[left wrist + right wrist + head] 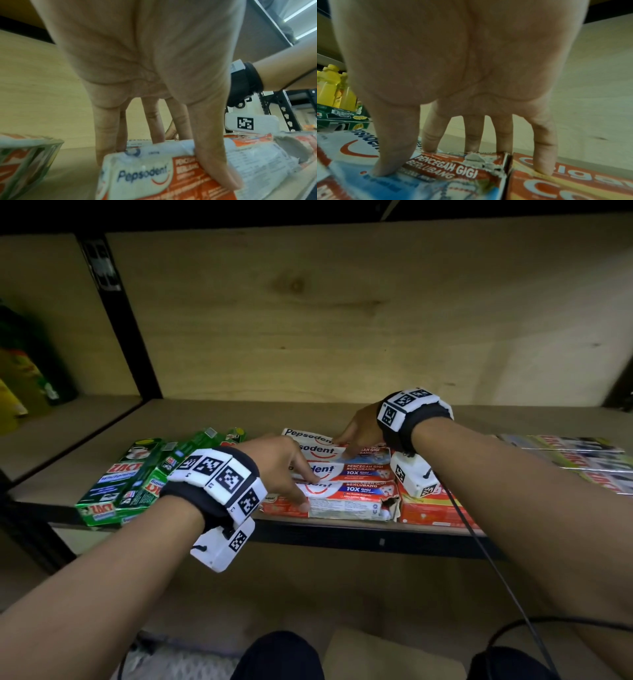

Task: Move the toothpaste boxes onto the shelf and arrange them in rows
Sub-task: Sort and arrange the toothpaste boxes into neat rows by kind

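two hands work on the pepsodent boxes (346,474), which lie flat in a row on the shelf (212,419), at its front edge.

left hand (277,463): it sits at the left end of the pepsodent boxes. the fingers (106,132) point down, nearly straight, behind the end of the front box; the thumb (211,155) presses on that box's top face. the hand spans the box end loosely; whether it truly pinches the box cannot be told.

right hand (359,429): it rests on the rear pepsodent boxes. the fingers are straight and spread, with tips down. the thumb (392,148) touches a blue-and-white box face; the middle fingers meet a torn box end (476,159); the little finger (544,148) lands on the red boxes (431,508). nothing is gripped.

the red boxes lie just right of the pepsodent boxes, touching them. green boxes (126,481) lie just left of the pepsodent boxes, angled, at the shelf front. a further row of flat boxes (582,460) lies well to the right of the pepsodent boxes. yellow bottles (332,86) stand left of the green boxes, in the next bay.
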